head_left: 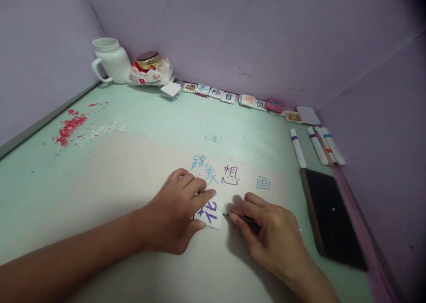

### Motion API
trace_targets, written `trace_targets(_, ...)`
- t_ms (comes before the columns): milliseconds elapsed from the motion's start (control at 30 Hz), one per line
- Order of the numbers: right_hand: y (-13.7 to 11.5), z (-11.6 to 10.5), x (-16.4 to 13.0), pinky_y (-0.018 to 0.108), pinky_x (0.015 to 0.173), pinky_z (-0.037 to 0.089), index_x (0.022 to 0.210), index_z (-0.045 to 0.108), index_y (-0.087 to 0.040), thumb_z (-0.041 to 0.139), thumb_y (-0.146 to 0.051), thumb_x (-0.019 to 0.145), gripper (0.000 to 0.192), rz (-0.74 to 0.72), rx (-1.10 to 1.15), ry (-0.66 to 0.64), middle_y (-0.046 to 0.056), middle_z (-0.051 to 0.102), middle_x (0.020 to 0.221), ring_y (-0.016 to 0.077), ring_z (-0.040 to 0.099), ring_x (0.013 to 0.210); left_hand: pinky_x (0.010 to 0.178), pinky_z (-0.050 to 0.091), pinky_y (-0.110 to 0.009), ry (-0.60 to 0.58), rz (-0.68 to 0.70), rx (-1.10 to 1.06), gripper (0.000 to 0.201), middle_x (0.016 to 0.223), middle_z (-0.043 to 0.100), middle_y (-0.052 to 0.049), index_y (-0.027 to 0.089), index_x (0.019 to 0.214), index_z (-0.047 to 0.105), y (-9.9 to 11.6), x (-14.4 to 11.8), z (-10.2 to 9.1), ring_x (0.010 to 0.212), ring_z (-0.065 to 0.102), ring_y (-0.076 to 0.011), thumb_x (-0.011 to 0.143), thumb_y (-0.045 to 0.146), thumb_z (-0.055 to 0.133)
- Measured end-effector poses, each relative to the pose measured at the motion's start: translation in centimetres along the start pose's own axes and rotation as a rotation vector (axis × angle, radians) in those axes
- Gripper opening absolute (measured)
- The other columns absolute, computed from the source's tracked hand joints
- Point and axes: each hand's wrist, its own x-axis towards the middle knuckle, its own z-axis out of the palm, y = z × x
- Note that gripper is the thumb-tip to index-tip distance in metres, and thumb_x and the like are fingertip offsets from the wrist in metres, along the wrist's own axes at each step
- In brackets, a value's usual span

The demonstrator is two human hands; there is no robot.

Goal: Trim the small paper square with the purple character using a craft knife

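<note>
A small white card (215,222) with a purple character lies on a pale sheet. My left hand (176,212) holds it down, index finger across its top and thumb at its lower edge. Just right of the card, my right hand (266,232) is closed in a pinch around a thin dark pointed tool (250,219); its tip is close to the card's edge, and most of it is hidden by the fingers. Beyond the hands, handwritten characters (230,175) in blue and purple stand on the surface.
A dark phone (333,218) and several white markers (297,147) lie at the right. Character cards (228,97) line the purple wall. A white jug (115,63) and a wrapped, lidded jar (149,70) stand at back left. Red and white crumbs (71,127) are scattered left.
</note>
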Motion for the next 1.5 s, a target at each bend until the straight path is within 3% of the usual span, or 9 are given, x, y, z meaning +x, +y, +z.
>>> trace_targets(267,-0.4,1.1,-0.6,0.025,0.048,0.026,0.069,0.059,-0.022,0.049,-0.028,0.088,0.022,0.036,-0.066,0.132,-0.004,0.051,0.062,0.0093,0.044,0.048,0.088,0.036,-0.053,0.002,0.004,-0.006,0.038,0.098,0.052,-0.013,0.012,0.121,0.051,0.0,0.0,0.0,0.091,0.045,-0.0283,0.087,0.028,0.047)
trace_targets(500,-0.4,-0.1,-0.1,0.027,0.047,0.024,0.067,0.057,-0.021,0.047,-0.022,0.086,0.022,-0.118,-0.17,0.06,-0.003,0.052,0.062,0.0102,0.047,0.048,0.089,0.035,-0.054,-0.017,0.023,0.006,0.04,0.099,0.051,-0.013,0.01,0.121,0.052,-0.1,-0.1,0.0,0.09,0.044,-0.0281,0.087,0.028,0.046)
trace_targets(800,-0.2,-0.5,0.1,0.026,0.049,0.027,0.07,0.062,-0.022,0.049,-0.022,0.085,0.02,-0.081,0.001,-0.086,-0.003,0.053,0.064,0.0091,0.048,0.049,0.09,0.035,-0.054,-0.019,0.017,0.004,0.04,0.1,0.053,-0.014,0.012,0.121,0.052,0.0,0.0,-0.1,0.092,0.046,-0.0287,0.084,0.025,0.046)
trace_targets(1067,0.1,0.4,-0.7,0.024,0.051,0.03,0.07,0.061,-0.019,0.051,-0.024,0.088,0.021,-0.064,0.065,0.054,-0.003,0.05,0.063,0.0092,0.048,0.053,0.09,0.034,-0.054,-0.032,0.037,0.006,0.039,0.101,0.051,-0.014,0.011,0.123,0.051,-0.3,-0.1,-0.1,0.092,0.044,-0.0282,0.088,0.028,0.044)
trace_targets(1233,-0.3,0.7,-1.0,0.026,0.05,0.027,0.071,0.061,-0.021,0.05,-0.024,0.087,0.02,-0.046,-0.078,0.141,-0.003,0.048,0.063,0.01,0.045,0.052,0.089,0.034,-0.053,-0.048,0.038,-0.001,0.039,0.099,0.051,-0.013,0.01,0.122,0.052,-0.2,-0.1,-0.1,0.09,0.044,-0.0276,0.088,0.028,0.045)
trace_targets(1500,-0.4,-0.3,-0.1,0.028,0.048,0.025,0.069,0.059,-0.02,0.048,-0.02,0.085,0.02,-0.175,-0.164,0.062,-0.002,0.053,0.062,0.011,0.047,0.049,0.089,0.034,-0.053,-0.058,0.034,0.011,0.04,0.1,0.051,-0.013,0.011,0.122,0.051,-0.2,-0.1,-0.1,0.09,0.045,-0.028,0.088,0.029,0.043)
